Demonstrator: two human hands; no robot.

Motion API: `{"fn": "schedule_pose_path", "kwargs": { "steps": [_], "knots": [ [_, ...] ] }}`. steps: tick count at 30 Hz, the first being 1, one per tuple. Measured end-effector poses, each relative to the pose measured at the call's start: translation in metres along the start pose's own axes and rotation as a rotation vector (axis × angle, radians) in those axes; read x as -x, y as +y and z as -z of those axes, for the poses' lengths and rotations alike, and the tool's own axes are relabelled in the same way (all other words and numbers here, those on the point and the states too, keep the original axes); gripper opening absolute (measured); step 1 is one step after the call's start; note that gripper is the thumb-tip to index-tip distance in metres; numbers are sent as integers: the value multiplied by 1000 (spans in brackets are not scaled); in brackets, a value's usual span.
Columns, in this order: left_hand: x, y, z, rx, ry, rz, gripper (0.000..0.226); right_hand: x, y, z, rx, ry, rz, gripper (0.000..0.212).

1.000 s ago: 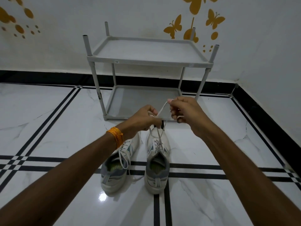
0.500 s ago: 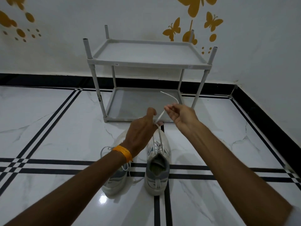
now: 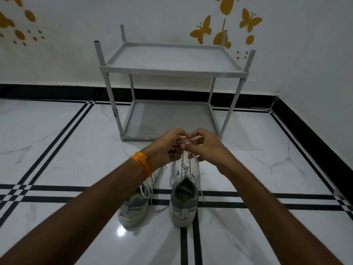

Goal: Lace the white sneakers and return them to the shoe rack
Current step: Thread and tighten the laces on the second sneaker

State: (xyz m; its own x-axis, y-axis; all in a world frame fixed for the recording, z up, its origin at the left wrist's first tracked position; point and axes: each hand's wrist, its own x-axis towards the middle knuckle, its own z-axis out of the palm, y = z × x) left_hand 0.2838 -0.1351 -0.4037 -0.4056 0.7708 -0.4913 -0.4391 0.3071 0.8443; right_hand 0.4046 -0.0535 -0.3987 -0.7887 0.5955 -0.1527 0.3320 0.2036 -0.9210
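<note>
Two white and grey sneakers stand side by side on the floor, heels toward me. My hands meet above the toe of the right sneaker (image 3: 183, 199). My left hand (image 3: 168, 148), with an orange thread band at the wrist, and my right hand (image 3: 205, 146) both pinch its white lace (image 3: 183, 159), which runs taut from the eyelets up to my fingers. One loose lace end hangs down the shoe's right side. The left sneaker (image 3: 133, 205) is partly hidden under my left forearm, its lace lying slack. The grey two-tier shoe rack (image 3: 172, 70) stands just beyond, both shelves bare.
The rack backs onto a white wall with orange butterfly stickers (image 3: 202, 29). A black skirting (image 3: 305, 134) runs along the back and right walls. The floor is glossy white marble with black inlay stripes (image 3: 57, 188).
My hands have come together over the right sneaker's toe, closing the gap seen earlier. The lace end that arced up near the rack is now gathered at my fingertips.
</note>
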Motion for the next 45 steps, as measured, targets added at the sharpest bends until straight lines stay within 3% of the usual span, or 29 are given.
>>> {"fn": "schedule_pose_path", "kwargs": {
  "steps": [3,6,10,13,15,18,21,23,25,27,28,30,32,34,37,45],
  "knots": [
    [-4,-7,4,-64,109,-95,27,-3,10,4,134,132,78,14],
    [-3,-15,14,-138,200,-133,23,-2,16,11,357,134,95,16],
    [-3,-23,19,-153,154,-138,20,4,16,0,273,15,101,36],
    [-9,-25,32,-223,270,-201,12,-3,28,16,83,167,75,38],
    [-15,-31,55,-431,437,-268,9,-9,51,38,27,366,7,32],
    [-18,-53,88,-879,630,-357,18,-8,103,55,327,497,-136,37],
    [-16,-79,99,-1314,588,-295,20,-1,158,51,577,359,-333,42],
    [-14,-92,93,-1579,527,-213,29,3,176,43,702,224,-479,31],
    [-14,-100,81,-1728,549,-194,38,6,179,31,962,185,-580,31],
    [-16,-102,61,-1766,555,-303,40,4,167,19,1182,252,-473,39],
    [-19,-105,50,-1740,493,-374,37,3,160,12,1183,282,-362,39],
    [-27,-112,31,-1543,289,-466,28,-3,144,-2,882,231,-177,33],
    [-31,-119,22,-1310,170,-469,22,-4,131,-19,529,74,-171,24],
    [-33,-124,24,-1173,221,-490,15,-3,126,-28,483,48,-138,17],
    [-35,-127,31,-1058,261,-487,7,-3,130,-30,507,148,-68,16],
    [-30,-118,39,-1476,178,-605,15,2,127,-19,975,90,115,9]
  ]
}}
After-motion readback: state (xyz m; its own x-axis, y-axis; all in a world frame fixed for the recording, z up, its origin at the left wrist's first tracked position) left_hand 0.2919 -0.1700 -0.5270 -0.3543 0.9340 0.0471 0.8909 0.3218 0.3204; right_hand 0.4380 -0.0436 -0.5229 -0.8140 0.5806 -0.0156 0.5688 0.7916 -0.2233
